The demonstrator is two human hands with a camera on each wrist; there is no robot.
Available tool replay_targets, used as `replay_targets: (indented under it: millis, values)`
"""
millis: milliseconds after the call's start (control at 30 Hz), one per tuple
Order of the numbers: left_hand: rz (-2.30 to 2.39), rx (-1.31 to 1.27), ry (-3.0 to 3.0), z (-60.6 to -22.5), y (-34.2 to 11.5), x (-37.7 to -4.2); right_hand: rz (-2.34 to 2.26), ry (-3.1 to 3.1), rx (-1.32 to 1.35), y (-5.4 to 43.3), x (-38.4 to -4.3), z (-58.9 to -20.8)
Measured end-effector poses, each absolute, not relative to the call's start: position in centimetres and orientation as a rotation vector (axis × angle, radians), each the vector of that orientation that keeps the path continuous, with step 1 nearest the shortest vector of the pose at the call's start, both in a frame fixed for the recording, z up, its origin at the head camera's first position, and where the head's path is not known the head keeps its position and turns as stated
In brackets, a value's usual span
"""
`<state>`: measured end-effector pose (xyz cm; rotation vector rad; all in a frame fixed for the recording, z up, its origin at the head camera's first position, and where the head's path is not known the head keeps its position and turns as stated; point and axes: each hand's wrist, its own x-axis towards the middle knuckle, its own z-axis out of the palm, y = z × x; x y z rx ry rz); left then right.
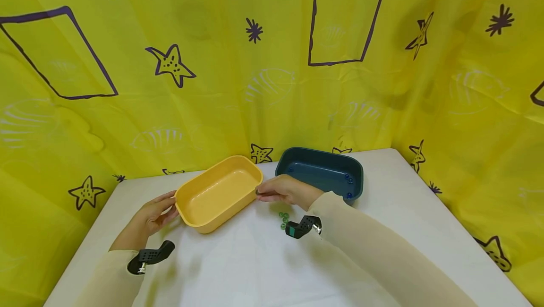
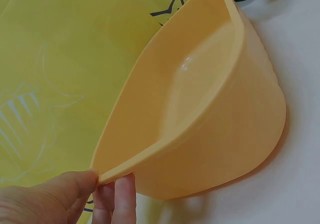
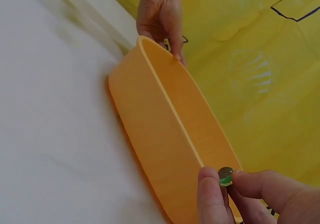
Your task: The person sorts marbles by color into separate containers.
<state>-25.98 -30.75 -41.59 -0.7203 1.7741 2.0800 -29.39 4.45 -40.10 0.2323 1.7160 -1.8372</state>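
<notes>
A yellow plastic tub (image 1: pixel 221 197) sits at an angle on the white table, its inside bare. My left hand (image 1: pixel 155 213) pinches the rim at its left end, thumb on top and fingers beneath, as the left wrist view shows. Between the thumb and fingertips of my right hand (image 1: pixel 291 190) is a clear green glass marble (image 3: pixel 226 176), held right at the tub's right-end rim. Several green marbles (image 1: pixel 284 219) lie on the table below the right hand.
Behind the right forearm stands a dark teal tub (image 1: pixel 318 158) with several blue marbles (image 1: pixel 349 180) on its floor. A yellow patterned curtain (image 1: pixel 221 108) hangs along the back and sides of the white table (image 1: pixel 238 269).
</notes>
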Motion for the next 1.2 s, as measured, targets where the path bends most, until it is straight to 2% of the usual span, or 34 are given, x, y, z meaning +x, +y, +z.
replay_targets:
  millis: [1200]
  values:
    - [2.047,-0.738,1.808,-41.4,-30.6,-25.9,-1.939,1.593,0.46,2.6,-31.2,-40.2]
